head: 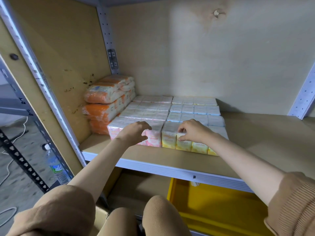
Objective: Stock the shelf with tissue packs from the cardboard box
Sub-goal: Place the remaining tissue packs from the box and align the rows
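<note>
Small orange print on tissue packs (154, 139), too blurred to read, green bottle label (55, 168), illegible

The shelf (265, 138) carries rowed tissue packs (187, 109) beside stacked orange bundles (102, 97).

Right of the tissue packs (192, 109) the shelf (264, 133) lies open as far as the rear post (305, 97). A narrow bare strip runs along the front edge. Orange packs (105, 103) fill the left rear corner by the side wall (64, 53).
</note>
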Motion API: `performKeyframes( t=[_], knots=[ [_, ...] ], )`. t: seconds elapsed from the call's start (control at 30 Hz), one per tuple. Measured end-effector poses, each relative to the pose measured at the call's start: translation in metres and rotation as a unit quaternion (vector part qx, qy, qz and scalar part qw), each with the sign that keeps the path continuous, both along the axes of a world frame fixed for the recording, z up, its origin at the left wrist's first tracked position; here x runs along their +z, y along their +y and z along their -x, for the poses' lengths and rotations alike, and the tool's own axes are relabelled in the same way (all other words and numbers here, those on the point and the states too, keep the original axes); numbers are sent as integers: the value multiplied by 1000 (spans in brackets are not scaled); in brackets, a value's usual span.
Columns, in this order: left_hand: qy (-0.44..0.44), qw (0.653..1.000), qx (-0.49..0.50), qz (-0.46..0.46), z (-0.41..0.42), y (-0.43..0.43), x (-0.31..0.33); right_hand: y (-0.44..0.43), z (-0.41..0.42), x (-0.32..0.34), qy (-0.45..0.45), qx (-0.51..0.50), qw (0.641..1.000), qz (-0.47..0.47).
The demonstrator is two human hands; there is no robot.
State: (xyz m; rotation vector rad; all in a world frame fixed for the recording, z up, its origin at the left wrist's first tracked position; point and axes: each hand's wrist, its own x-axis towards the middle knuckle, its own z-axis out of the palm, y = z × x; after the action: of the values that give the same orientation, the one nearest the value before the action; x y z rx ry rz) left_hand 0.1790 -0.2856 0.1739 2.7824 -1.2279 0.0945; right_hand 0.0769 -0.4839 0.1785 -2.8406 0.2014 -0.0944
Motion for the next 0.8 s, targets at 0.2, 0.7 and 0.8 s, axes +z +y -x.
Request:
performKeyframes(
  t=[0.2, 0.7, 0.8],
  knots=[
    [29, 999, 22, 2, 27, 7, 6, 4, 27, 3, -8, -15, 1000, -5],
    [42, 999, -25, 9, 67, -7, 15, 7, 80, 20, -15, -52, 999, 0],
    [43, 998, -33, 9, 73, -13, 12, 4, 91, 19, -16, -64, 998, -5]
  ],
)
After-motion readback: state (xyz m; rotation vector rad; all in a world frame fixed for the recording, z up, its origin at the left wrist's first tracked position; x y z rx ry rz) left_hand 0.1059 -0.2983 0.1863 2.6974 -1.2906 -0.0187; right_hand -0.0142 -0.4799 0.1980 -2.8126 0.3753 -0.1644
